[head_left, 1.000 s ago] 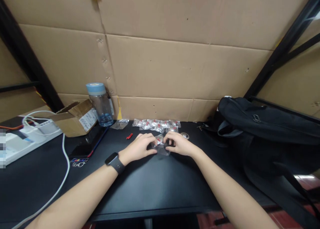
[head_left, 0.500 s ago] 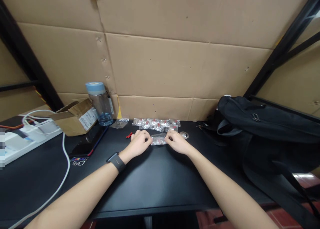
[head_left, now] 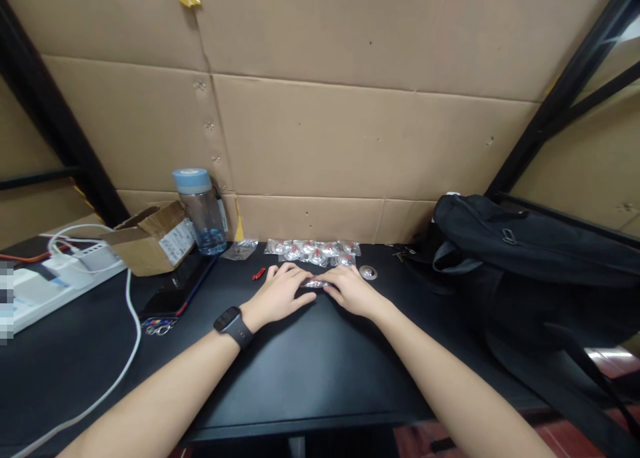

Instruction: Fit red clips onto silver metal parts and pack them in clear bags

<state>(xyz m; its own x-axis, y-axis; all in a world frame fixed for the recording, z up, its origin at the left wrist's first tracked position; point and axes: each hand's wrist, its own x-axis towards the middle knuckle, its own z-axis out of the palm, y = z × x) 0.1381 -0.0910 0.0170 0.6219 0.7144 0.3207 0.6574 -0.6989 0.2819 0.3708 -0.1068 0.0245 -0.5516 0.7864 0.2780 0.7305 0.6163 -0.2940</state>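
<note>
A small clear plastic bag with a bit of red in it lies on the black desk between my hands, seen nearly edge-on. My left hand rests at its left end, fingers stretched over the far side and thumb apart. At the right end, my right hand has its fingers and thumb around the bag. My fingers hide part of it. Behind lie several similar clear bags with round metallic discs and red pieces. A loose round metal disc is right of my right hand; a small red piece is left of my left.
Left stand an open cardboard box, a water bottle, a phone-like dark slab, a power strip and a white cable. An empty-looking clear bag lies behind. A black backpack fills the right; cardboard walls the back.
Both hands have gone from pinching the bag's two ends to lying lower and flatter over it. My left thumb has swung out. The bag, shown broad before, now appears as a thin strip.
</note>
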